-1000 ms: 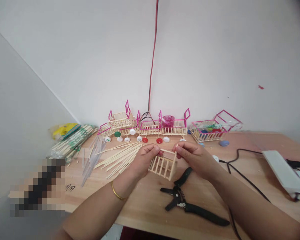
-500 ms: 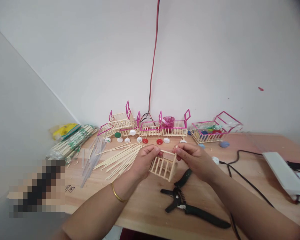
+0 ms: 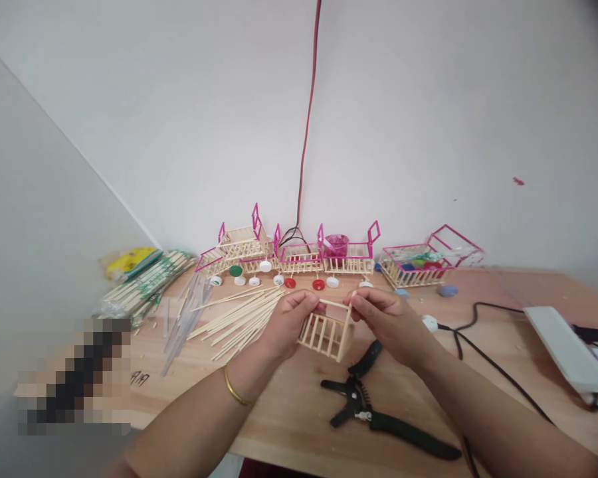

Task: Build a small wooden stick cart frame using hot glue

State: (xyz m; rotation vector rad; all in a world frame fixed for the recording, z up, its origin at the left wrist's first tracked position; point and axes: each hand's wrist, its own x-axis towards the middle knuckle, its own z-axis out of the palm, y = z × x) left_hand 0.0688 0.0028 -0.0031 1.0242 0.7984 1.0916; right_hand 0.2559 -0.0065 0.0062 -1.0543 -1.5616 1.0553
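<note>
A small frame of pale wooden sticks [image 3: 326, 333], with upright bars like a fence, is held above the wooden table [image 3: 289, 405] between both hands. My left hand [image 3: 285, 322] pinches its upper left corner, a gold bangle on the wrist. My right hand [image 3: 383, 320] pinches the top rail at the upper right corner. Black-handled pliers [image 3: 379, 415] lie open on the table just below the frame.
Loose bamboo sticks [image 3: 239, 315] fan out left of the hands, with packed bundles [image 3: 142, 284] further left. Finished stick-and-pink-frame carts [image 3: 299, 255] with bottle-cap wheels line the wall. A black cable [image 3: 483, 335] and a white device [image 3: 565, 345] lie at right.
Both hands keep their hold on the stick frame with almost no movement. The view has tipped slightly, so everything sits a little lower in the picture.
</note>
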